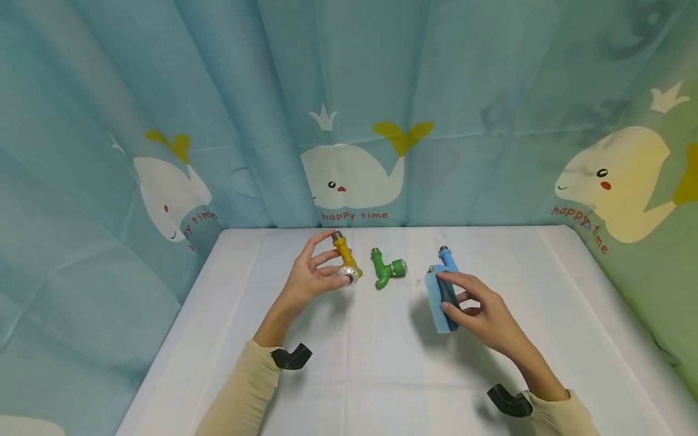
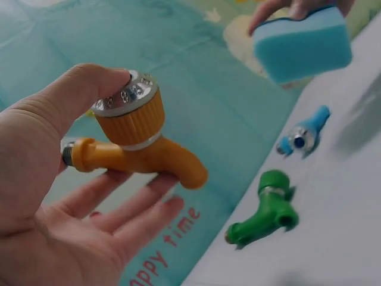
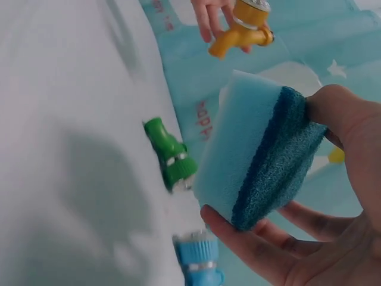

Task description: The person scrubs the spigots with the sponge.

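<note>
yellow tap [image 1: 346, 260] in left hand [image 1: 305, 280], sponge [image 1: 443, 301] in right hand [image 1: 482, 315]

The white cloth-covered table [image 1: 382, 375] lies under both hands; the left hand [image 1: 305, 281] holds the yellow plastic tap with a silver-topped knob [image 1: 346, 261] above it; just right of that hand the green plastic tap [image 1: 386, 270] lies on the table; right of it, the blue plastic tap [image 1: 447, 257] lies just beyond the right hand [image 1: 482, 315], which holds the blue two-layer sponge [image 1: 443, 303] in front of that tap; the whale-printed curtain [image 1: 354, 121] hangs behind everything.
</note>
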`<state>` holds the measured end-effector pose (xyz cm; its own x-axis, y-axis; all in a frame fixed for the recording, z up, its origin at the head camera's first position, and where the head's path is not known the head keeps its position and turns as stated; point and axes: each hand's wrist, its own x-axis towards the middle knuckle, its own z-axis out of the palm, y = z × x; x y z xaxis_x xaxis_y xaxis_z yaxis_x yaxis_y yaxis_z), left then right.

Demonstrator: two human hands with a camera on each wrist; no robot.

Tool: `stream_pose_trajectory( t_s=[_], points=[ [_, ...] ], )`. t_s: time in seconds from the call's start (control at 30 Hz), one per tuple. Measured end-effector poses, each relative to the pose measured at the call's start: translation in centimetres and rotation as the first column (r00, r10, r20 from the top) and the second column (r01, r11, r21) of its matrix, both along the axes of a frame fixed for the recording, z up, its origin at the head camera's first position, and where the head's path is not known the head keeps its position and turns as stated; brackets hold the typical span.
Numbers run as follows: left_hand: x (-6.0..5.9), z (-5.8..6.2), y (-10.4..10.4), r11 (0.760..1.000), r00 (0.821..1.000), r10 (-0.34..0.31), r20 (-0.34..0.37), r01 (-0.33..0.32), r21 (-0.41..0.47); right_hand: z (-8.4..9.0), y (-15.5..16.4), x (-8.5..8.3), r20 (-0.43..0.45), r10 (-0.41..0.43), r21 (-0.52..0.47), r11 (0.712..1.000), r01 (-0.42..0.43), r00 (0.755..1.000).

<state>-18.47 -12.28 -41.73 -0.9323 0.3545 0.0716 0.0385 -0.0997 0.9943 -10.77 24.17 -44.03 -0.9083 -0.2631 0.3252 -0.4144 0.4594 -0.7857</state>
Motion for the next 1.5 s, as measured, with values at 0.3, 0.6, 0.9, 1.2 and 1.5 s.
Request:
stream_pose_trajectory(
  t_s=[0.3,0.6,0.9,1.2,1.5],
  points=[
    [1.5,-0.3,2.2,0.983,0.992,-0.128,-0.018,0.130,0.133,2.5,-4.9,-1.5,-0.025,0.080,-0.045,0.996,-0.081,0.997],
    [2.3,-0.6,3.1,0.951,0.978,-0.195,-0.072,0.207,0.228,3.0,-7.5,-2.5,-0.123,0.167,0.067,0.985,-0.160,0.978],
    [2.0,-0.9,2.9,0.973,0.959,-0.204,-0.197,0.221,0.071,4.3,-7.1,-2.2,-0.162,0.287,0.147,0.953,-0.265,0.944],
    [2.1,-1.0,2.7,0.973,0.960,-0.219,-0.175,0.227,0.027,3.8,-6.7,-2.6,-0.190,0.252,0.199,0.956,-0.214,0.949],
    [2.4,-1.5,2.6,0.904,0.960,-0.253,-0.120,0.279,0.323,2.6,-7.1,-2.3,-0.141,0.212,0.145,0.971,-0.192,0.967]
  ],
)
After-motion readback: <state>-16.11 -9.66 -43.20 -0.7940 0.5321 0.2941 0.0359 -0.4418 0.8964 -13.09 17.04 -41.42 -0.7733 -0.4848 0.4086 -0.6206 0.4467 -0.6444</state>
